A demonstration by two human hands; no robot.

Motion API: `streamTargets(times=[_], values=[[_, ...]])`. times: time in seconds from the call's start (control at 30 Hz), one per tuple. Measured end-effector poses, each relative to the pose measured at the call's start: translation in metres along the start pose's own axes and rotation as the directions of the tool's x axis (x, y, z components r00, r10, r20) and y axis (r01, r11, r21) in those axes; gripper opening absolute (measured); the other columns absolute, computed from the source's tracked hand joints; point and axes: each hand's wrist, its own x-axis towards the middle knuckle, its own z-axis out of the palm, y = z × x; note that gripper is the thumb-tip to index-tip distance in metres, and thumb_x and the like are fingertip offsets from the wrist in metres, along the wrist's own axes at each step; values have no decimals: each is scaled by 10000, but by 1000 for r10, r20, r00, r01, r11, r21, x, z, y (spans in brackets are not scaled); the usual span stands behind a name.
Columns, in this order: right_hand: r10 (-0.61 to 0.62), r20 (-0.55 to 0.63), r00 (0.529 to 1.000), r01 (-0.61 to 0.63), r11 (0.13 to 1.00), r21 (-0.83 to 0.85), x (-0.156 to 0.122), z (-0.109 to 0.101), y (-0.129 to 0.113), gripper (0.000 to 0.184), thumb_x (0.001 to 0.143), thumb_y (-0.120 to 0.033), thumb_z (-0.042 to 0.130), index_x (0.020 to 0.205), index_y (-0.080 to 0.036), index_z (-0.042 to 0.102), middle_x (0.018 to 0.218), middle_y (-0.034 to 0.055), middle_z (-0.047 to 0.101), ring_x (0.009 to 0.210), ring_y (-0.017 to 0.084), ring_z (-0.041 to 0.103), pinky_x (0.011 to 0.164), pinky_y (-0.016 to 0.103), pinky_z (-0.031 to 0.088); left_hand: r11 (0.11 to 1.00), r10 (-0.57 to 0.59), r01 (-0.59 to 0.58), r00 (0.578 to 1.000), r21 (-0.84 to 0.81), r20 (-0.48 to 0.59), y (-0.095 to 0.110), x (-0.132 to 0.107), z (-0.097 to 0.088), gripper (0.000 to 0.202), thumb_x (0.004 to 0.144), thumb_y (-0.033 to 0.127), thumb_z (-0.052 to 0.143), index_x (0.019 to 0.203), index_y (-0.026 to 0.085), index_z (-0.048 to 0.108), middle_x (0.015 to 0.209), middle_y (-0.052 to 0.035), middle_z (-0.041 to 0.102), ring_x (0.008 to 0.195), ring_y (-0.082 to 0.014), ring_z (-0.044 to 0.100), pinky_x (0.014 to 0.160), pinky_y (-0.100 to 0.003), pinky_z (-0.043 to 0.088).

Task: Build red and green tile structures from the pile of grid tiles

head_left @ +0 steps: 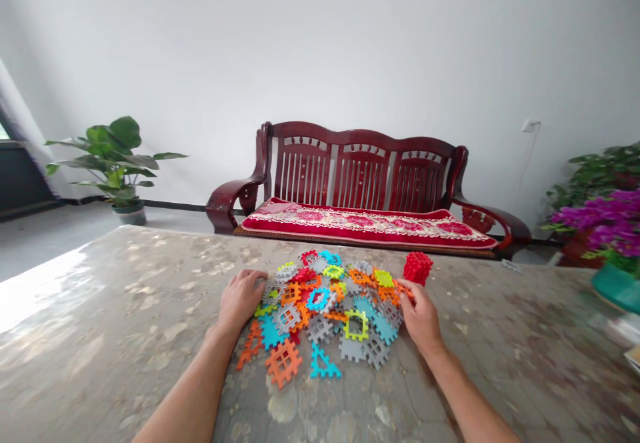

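Item: one loose heap of toothed plastic pieces (320,328), in orange, red, grey, blue and lime, overlapping at mid-worktop (165,336), between the person's two hands.

Near edge of heap: an orange windowed square (284,363); to its right, a blue triangle (324,363), lying flat; to its left, an orange triangle (251,344), by the left forearm.

Upper layer: a lime square frame (355,325), right of the middle.

Far right of heap: a red stack (417,268) of toothed pieces, upright, just beyond the right hand.

Left hand (244,296): at the heap's left edge, fingers loosely bent; from here I cannot tell whether they grip anything.

Right hand (419,316): at the right edge, fingertips at an orange piece (404,288); whether they pinch it or merely touch it, I cannot tell.

Surroundings: a dark red wooden bench (360,169) with a red floral runner (365,221) behind the worktop; a potted leafy plant (117,156) to the left; purple flowers (607,223) in a teal pot (617,287) to the right.
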Motion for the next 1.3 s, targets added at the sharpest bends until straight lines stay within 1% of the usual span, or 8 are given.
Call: streamTargets(times=[0.23, 0.53, 0.63, 0.73, 0.87, 1.03, 1.17, 1.3], values=[[-220, 196, 955, 223, 975, 10, -6, 8, -19, 343, 923, -295, 477, 1217, -224, 640, 1275, 96, 648, 1218, 233, 574, 1065, 455, 453, 1000, -14, 14, 1000, -6, 3, 2, 0, -1, 354, 878, 317, 438, 1109, 292, 705, 1213, -46, 648, 1096, -258, 607, 937, -355, 464], [-258, 213, 942, 281, 956, -81, -6, 7, -25, 294, 919, -286, 501, 1142, -222, 684, 1183, 94, 688, 1139, 236, 614, 1017, 437, 479, 999, -7, 6, 1000, -33, -7, 2, -1, -1, 348, 876, 312, 448, 1100, 284, 712, 1207, -52, 648, 1102, -256, 599, 970, -359, 443], [-238, 225, 945, 263, 961, -85, -3, 11, -38, 281, 910, -282, 503, 1110, -217, 690, 1142, 90, 705, 1094, 235, 630, 990, 432, 487, 999, -12, 12, 1000, -49, -1, 4, -1, -3, 353, 900, 331, 420, 1079, 292, 721, 1194, -48, 655, 1097, -253, 603, 966, -360, 445], [-196, 300, 934, 235, 967, -102, 4, 22, -62, 279, 897, -263, 498, 1096, -220, 690, 1106, 78, 718, 1061, 231, 638, 962, 420, 491, 997, -17, 17, 1000, -69, 6, 6, -1, -5, 399, 943, 392, 364, 1076, 288, 725, 1190, -51, 663, 1095, -247, 607, 964, -356, 446], [-168, 466, 869, 260, 955, -141, 21, 48, -104, 351, 870, -234, 513, 1190, -213, 655, 1188, 81, 694, 1129, 231, 603, 1006, 407, 449, 995, -11, 14, 1000, -94, 29, 9, -1, -7, 440, 965, 438, 330, 1106, 280, 715, 1213, -59, 660, 1119, -252, 594, 983, -367, 434], [-165, 620, 767, 319, 937, -146, 46, 98, -145, 504, 848, -243, 527, 1346, -179, 562, 1334, 104, 622, 1234, 237, 543, 1083, 394, 381, 985, 79, -68, 995, -161, 61, 11, -2, -8, 407, 956, 451, 373, 1162, 309, 695, 1225, -41, 662, 1146, -245, 577, 1020, -376, 411], [-122, 744, 657, 346, 926, -153, 60, 132, -156, 614, 809, -208, 518, 1422, -194, 483, 1432, 94, 547, 1301, 238, 503, 1101, 387, 363, 981, 93, -83, 994, -175, 51, 11, -2, -8, 380, 949, 429, 406, 1158, 309, 699, 1215, -40, 666, 1136, -240, 583, 1007, -373, 420], [-68, 839, 539, 395, 901, -181, 66, 148, -159, 707, 736, -165, 545, 1434, -236, 459, 1395, 81, 584, 1247, 233, 559, 1009, 350, 440, 979, 95, -87, 995, -186, 34, 9, -1, -4, 357, 952, 406, 418, 1127, 308, 713, 1193, -34, 676, 1120, -218, 590, 1005, -350, 420]])
